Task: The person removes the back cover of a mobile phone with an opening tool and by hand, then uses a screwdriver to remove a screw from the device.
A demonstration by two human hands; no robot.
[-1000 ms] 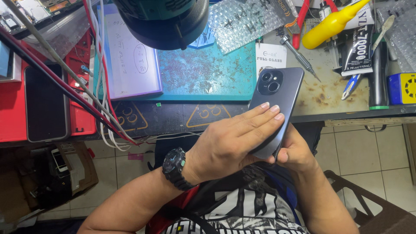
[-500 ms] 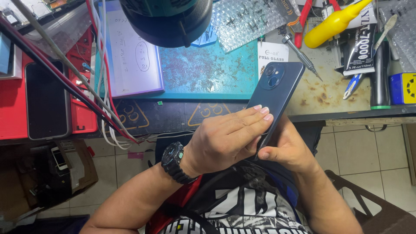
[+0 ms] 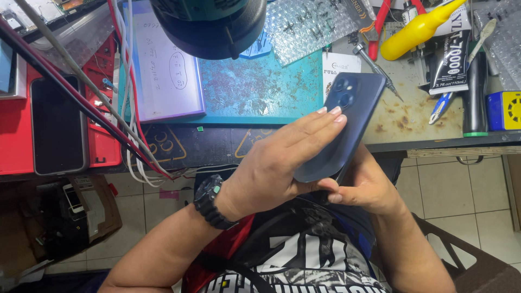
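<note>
Holding a dark blue smartphone (image 3: 339, 127) back-side up, tilted, at about 3 o'clock from frame centre, above the front edge of the workbench (image 3: 412, 122). Left hand (image 3: 271, 168) lying flat across the phone's back, fingers straight and pressed together, fingertips (image 3: 332, 114) reaching just under the twin camera lenses at the phone's 12 o'clock end. Right hand (image 3: 363, 187) cupping the lower end from beneath at 5 o'clock, thumb curled against the bottom corner; both hands closed on the phone, neither one free.

Judging by look: a rigid, thin slab, light for two hands, smooth and glossy, so probably slippery under a flat palm. Likely fragile at the lens cluster and, on the hidden side, the screen. Safest hold apparently along the long side edges and the bottom corner, keeping pressure off the lenses.

Lying around it: a teal work mat (image 3: 260, 89) at 11 o'clock, a white notepad (image 3: 165, 68) at 10 o'clock, a yellow bottle (image 3: 418, 30) and a black glue tube (image 3: 449, 59) at 1 o'clock, another dark phone (image 3: 58, 127) on a red tray (image 3: 13, 135) at 9 o'clock.
</note>
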